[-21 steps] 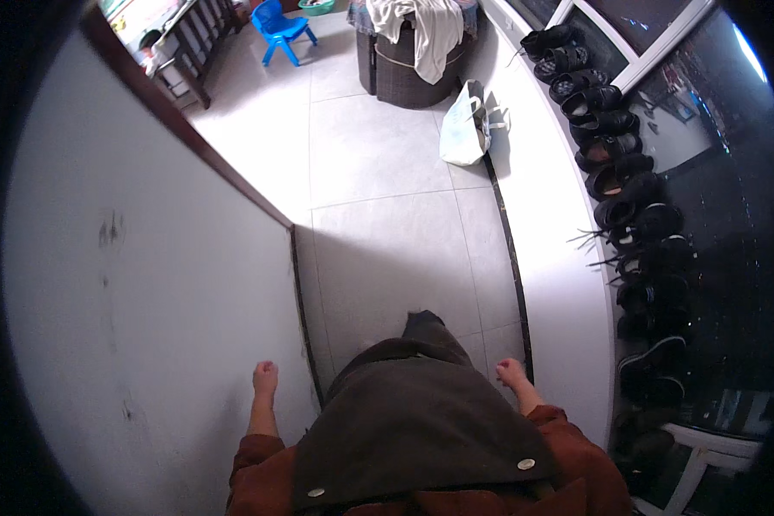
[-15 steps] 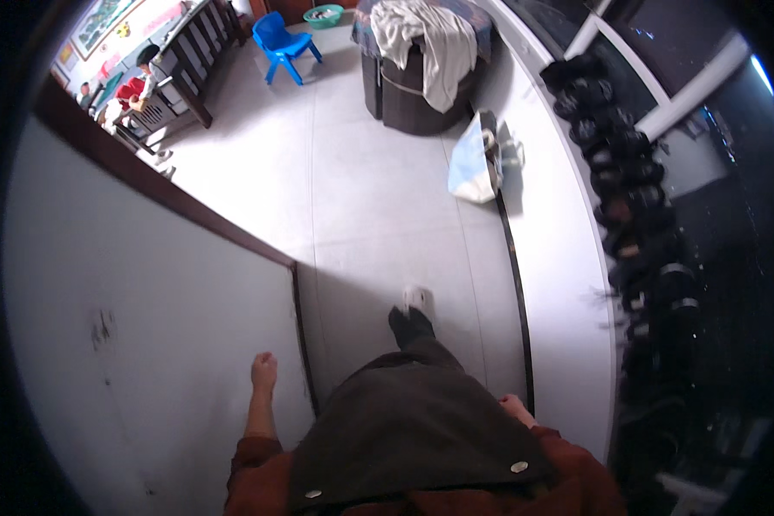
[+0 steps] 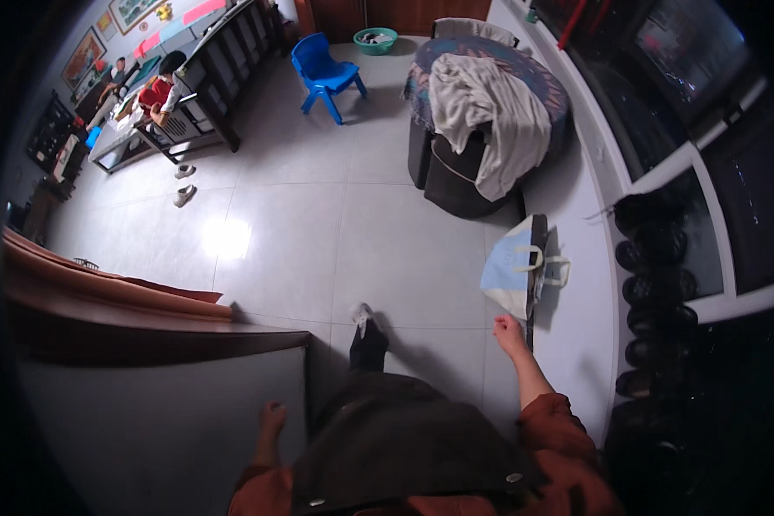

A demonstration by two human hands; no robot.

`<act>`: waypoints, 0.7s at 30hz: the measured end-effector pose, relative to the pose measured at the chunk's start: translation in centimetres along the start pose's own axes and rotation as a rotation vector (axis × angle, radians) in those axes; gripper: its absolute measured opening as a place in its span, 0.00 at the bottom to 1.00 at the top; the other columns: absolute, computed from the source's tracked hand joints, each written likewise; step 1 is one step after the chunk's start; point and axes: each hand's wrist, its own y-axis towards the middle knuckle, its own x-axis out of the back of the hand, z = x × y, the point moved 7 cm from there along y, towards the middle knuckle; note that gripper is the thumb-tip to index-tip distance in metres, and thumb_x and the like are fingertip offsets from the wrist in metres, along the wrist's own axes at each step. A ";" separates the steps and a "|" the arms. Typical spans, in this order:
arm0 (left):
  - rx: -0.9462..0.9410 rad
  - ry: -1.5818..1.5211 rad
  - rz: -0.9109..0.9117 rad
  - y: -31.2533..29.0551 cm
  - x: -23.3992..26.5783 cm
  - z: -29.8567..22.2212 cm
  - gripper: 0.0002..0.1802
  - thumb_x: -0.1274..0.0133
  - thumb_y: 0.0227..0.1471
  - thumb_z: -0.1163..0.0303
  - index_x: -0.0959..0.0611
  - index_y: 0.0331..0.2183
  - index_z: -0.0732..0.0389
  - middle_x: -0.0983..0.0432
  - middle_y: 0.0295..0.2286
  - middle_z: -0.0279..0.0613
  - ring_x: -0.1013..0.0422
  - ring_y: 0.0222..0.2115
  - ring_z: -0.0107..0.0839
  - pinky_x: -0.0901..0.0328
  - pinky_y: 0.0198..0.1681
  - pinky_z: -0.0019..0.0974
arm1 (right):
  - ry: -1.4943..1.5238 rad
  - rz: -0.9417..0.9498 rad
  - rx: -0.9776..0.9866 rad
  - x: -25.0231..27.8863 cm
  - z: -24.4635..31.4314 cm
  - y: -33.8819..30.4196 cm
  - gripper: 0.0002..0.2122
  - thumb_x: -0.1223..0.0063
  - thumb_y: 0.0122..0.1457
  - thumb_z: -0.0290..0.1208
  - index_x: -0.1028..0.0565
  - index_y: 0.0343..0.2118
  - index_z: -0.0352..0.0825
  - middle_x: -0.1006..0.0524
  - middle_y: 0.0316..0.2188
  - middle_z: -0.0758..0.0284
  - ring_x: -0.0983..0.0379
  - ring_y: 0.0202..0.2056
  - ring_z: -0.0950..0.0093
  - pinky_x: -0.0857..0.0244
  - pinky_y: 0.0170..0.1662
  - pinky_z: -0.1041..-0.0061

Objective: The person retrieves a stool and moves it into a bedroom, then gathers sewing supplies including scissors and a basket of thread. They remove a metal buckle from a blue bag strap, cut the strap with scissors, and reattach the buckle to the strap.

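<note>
My right hand (image 3: 507, 335) swings forward at the end of a bare forearm, its fingers curled in with nothing visible in them. In the picture it comes just below a pale blue and white tote bag (image 3: 509, 268) that stands on the floor against the right wall; the hand does not grip it. Down by my left side, my left hand (image 3: 273, 418) hangs with fingers curled, beside a white wall end (image 3: 172, 404), and no object shows in it. One of my shoes (image 3: 364, 320) is on the grey tiled floor ahead of my dark apron.
A round table (image 3: 563, 95) with a pale cloth (image 3: 490, 107) stands ahead right. Beyond are a blue chair (image 3: 325, 70) and a green basin (image 3: 377, 49). A person (image 3: 157, 93) is at a wooden bench on the left, near loose shoes (image 3: 184, 196). Dark shoes (image 3: 649, 292) line the right sill.
I have walked forward; the tote bag, table and chair appear closer. My right hand has swung forward from my side, while my left hand has dropped back.
</note>
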 end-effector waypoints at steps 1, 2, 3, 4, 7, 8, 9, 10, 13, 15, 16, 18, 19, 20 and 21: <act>0.021 -0.036 -0.001 2.4 0.4 -0.4 0.19 0.46 0.40 0.63 0.25 0.35 0.64 0.28 0.33 0.51 0.31 0.35 0.42 0.37 0.39 0.40 | 0.061 0.022 0.026 -0.8 2.7 2.5 0.06 0.53 0.50 0.26 0.28 0.30 0.33 0.26 0.22 0.64 0.29 0.23 0.78 0.36 0.25 0.77; 0.062 -0.036 -0.007 4.9 0.6 0.0 0.19 0.46 0.40 0.63 0.25 0.35 0.64 0.27 0.33 0.50 0.30 0.35 0.42 0.37 0.39 0.40 | 0.039 0.056 -0.017 -2.3 2.9 4.2 0.06 0.52 0.49 0.27 0.28 0.31 0.33 0.25 0.23 0.64 0.29 0.24 0.78 0.36 0.26 0.77; 0.078 -0.052 -0.017 8.6 0.2 -1.1 0.19 0.46 0.40 0.63 0.25 0.35 0.64 0.27 0.33 0.50 0.30 0.35 0.41 0.37 0.39 0.40 | 0.016 0.067 -0.041 -3.4 3.1 6.0 0.07 0.51 0.48 0.27 0.28 0.31 0.33 0.25 0.24 0.64 0.29 0.25 0.77 0.36 0.27 0.77; 0.113 -0.061 -0.007 10.6 -0.5 -2.1 0.19 0.45 0.40 0.63 0.25 0.34 0.64 0.27 0.32 0.49 0.30 0.35 0.41 0.37 0.39 0.39 | -0.021 0.088 -0.086 -3.8 2.2 6.5 0.07 0.51 0.48 0.28 0.28 0.31 0.34 0.25 0.24 0.64 0.29 0.26 0.77 0.36 0.28 0.76; 0.061 -0.058 0.013 15.7 1.8 -12.6 0.18 0.46 0.39 0.65 0.24 0.34 0.65 0.26 0.31 0.48 0.29 0.34 0.39 0.36 0.38 0.37 | -0.271 0.092 -0.023 -3.2 4.7 8.3 0.09 0.49 0.46 0.31 0.27 0.30 0.34 0.25 0.23 0.63 0.28 0.25 0.72 0.35 0.30 0.73; 0.031 -0.067 -0.007 17.2 3.2 -15.2 0.17 0.47 0.39 0.64 0.24 0.33 0.64 0.26 0.31 0.50 0.29 0.34 0.40 0.36 0.39 0.37 | -0.308 0.140 -0.085 -3.7 5.1 8.5 0.09 0.49 0.45 0.31 0.27 0.29 0.34 0.25 0.23 0.62 0.28 0.25 0.70 0.35 0.31 0.73; 0.003 -0.084 0.002 19.5 4.2 -17.7 0.18 0.48 0.39 0.64 0.24 0.33 0.64 0.26 0.31 0.50 0.29 0.35 0.41 0.36 0.39 0.37 | -0.314 0.165 -0.129 -3.7 4.6 9.2 0.09 0.49 0.44 0.32 0.27 0.27 0.34 0.26 0.22 0.61 0.28 0.25 0.69 0.35 0.31 0.73; -0.013 -0.087 0.012 21.9 4.8 -18.9 0.18 0.48 0.39 0.63 0.23 0.33 0.64 0.26 0.31 0.51 0.30 0.35 0.41 0.36 0.39 0.38 | -0.314 0.204 -0.185 -4.4 4.3 9.8 0.09 0.49 0.43 0.33 0.26 0.25 0.33 0.26 0.21 0.60 0.28 0.26 0.68 0.35 0.31 0.73; -0.055 -0.097 -0.008 27.8 6.2 -24.0 0.18 0.49 0.40 0.62 0.23 0.34 0.63 0.26 0.32 0.52 0.30 0.35 0.44 0.37 0.40 0.39 | -0.167 0.267 -0.370 -4.7 7.1 12.0 0.10 0.49 0.43 0.32 0.30 0.26 0.30 0.26 0.24 0.57 0.29 0.30 0.62 0.36 0.33 0.69; -0.097 -0.087 -0.005 31.4 6.6 -29.5 0.19 0.49 0.41 0.62 0.24 0.35 0.64 0.27 0.32 0.53 0.30 0.36 0.45 0.37 0.40 0.39 | -0.345 0.181 -0.356 -4.8 7.2 15.5 0.11 0.51 0.43 0.32 0.31 0.27 0.29 0.27 0.26 0.54 0.30 0.31 0.58 0.37 0.34 0.66; -0.127 -0.072 -0.005 33.0 6.7 -32.8 0.19 0.49 0.41 0.63 0.24 0.35 0.64 0.27 0.32 0.53 0.30 0.36 0.45 0.37 0.40 0.39 | -0.437 0.135 -0.355 -4.6 6.3 17.1 0.11 0.51 0.43 0.32 0.31 0.27 0.29 0.28 0.28 0.53 0.31 0.32 0.56 0.37 0.35 0.65; -0.129 -0.103 0.004 35.7 6.2 -35.6 0.19 0.49 0.41 0.63 0.24 0.35 0.65 0.27 0.32 0.54 0.30 0.35 0.45 0.37 0.40 0.39 | -0.549 0.213 -0.336 -6.0 5.6 22.5 0.11 0.54 0.43 0.32 0.32 0.28 0.31 0.29 0.29 0.52 0.33 0.34 0.54 0.39 0.37 0.62; -0.116 -0.144 0.005 37.5 6.2 -36.8 0.19 0.49 0.41 0.63 0.24 0.35 0.66 0.27 0.32 0.54 0.30 0.35 0.45 0.37 0.40 0.39 | -0.485 0.154 -0.368 -6.6 6.1 25.8 0.10 0.54 0.43 0.32 0.32 0.28 0.31 0.29 0.29 0.52 0.33 0.33 0.54 0.39 0.37 0.62; -0.103 -0.185 0.006 39.0 6.3 -37.8 0.20 0.49 0.41 0.63 0.24 0.36 0.66 0.27 0.32 0.54 0.30 0.35 0.44 0.36 0.40 0.39 | -0.421 0.097 -0.400 -7.2 6.7 29.1 0.10 0.55 0.43 0.32 0.32 0.28 0.32 0.29 0.28 0.52 0.33 0.33 0.54 0.39 0.37 0.62; -0.075 -0.134 0.045 39.6 6.2 -39.8 0.20 0.49 0.41 0.62 0.24 0.35 0.67 0.26 0.31 0.53 0.30 0.35 0.44 0.36 0.39 0.39 | -0.384 0.096 -0.363 -8.5 7.8 32.5 0.10 0.53 0.44 0.32 0.32 0.28 0.32 0.29 0.28 0.53 0.32 0.32 0.55 0.39 0.37 0.63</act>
